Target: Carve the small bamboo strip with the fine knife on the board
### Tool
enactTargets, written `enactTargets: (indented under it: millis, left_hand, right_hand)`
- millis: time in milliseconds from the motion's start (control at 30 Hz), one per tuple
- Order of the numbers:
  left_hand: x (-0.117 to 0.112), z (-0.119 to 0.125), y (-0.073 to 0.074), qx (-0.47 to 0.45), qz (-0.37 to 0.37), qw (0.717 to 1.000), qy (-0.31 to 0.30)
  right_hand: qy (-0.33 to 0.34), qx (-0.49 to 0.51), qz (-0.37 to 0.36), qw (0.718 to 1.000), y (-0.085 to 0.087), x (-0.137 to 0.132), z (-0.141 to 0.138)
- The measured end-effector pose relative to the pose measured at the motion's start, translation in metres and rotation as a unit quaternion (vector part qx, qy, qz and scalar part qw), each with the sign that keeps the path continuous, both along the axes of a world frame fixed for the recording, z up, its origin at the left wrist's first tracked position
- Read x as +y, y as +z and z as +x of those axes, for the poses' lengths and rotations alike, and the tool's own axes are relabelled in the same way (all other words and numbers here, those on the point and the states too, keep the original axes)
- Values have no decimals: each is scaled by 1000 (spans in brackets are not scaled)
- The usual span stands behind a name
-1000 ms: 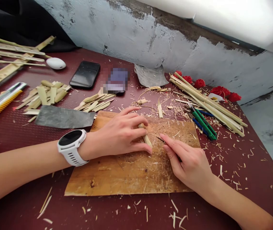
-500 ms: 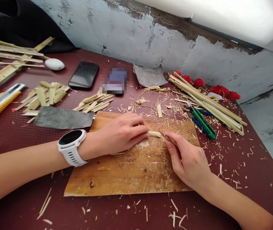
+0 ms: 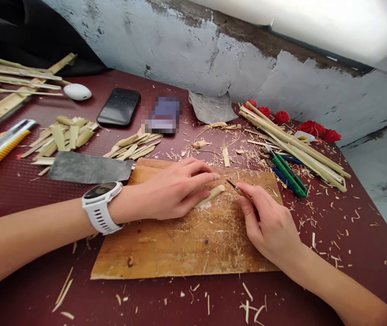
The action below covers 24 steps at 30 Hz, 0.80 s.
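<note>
Our right-hand grip [image 3: 275, 222] is closed on a small carving knife [image 3: 238, 189], whose blade points up and leftward, just beside the end of a pale bamboo strip [image 3: 213, 195]. We see that strip lying aslant on the wooden board [image 3: 159, 253], its lower part at the fingers of our left-hand grip [image 3: 169, 190]; the fingers reach out low over the board, and we cannot tell whether they pinch it. Half a second ago the strip lay nearly level, its end against the blade; now it slants up to the right, the blade stands clear of it and our left fingers are stretched farther out. We wear a white watch [image 3: 100, 213] on the left wrist. Under the board is our dark red bench [image 3: 166, 312], strewn with shavings [image 3: 247, 311]. It also carries a grey sheet [image 3: 89, 167] beside cut bamboo pieces [image 3: 62, 136], a black phone [image 3: 118, 107] and, on our right, a green tool [image 3: 289, 175] near a bamboo bundle [image 3: 264, 127], with red flowers [image 3: 282, 117] behind
</note>
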<state>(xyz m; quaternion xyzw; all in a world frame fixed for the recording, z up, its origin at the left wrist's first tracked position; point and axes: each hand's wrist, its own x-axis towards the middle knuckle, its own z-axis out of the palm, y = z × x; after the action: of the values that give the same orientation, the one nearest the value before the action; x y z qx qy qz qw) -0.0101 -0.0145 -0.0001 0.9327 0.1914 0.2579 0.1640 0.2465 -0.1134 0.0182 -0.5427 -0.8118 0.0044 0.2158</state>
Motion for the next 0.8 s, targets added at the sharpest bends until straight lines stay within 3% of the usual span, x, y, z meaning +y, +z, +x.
enactTargets:
  millis: [167, 333, 433, 567, 800]
  left_hand:
    - [2, -2, 0, 25, 27, 998, -60]
    - [-1, -2, 3, 17, 7, 998, -59]
    - [-2, -2, 3, 6, 1, 999, -53]
    - [0, -2, 1, 1, 10, 999, -47]
    - [0, -2, -1, -1, 12, 999, -50]
  right_hand:
    - [-4, 39, 19, 999, 0, -1, 1]
    - [-8, 57, 27, 998, 3, -3, 2]
    - [27, 50, 43, 997, 5, -1, 4]
    - [75, -27, 54, 995, 7, 2, 9]
    - [93, -135, 19, 986, 4, 1, 12]
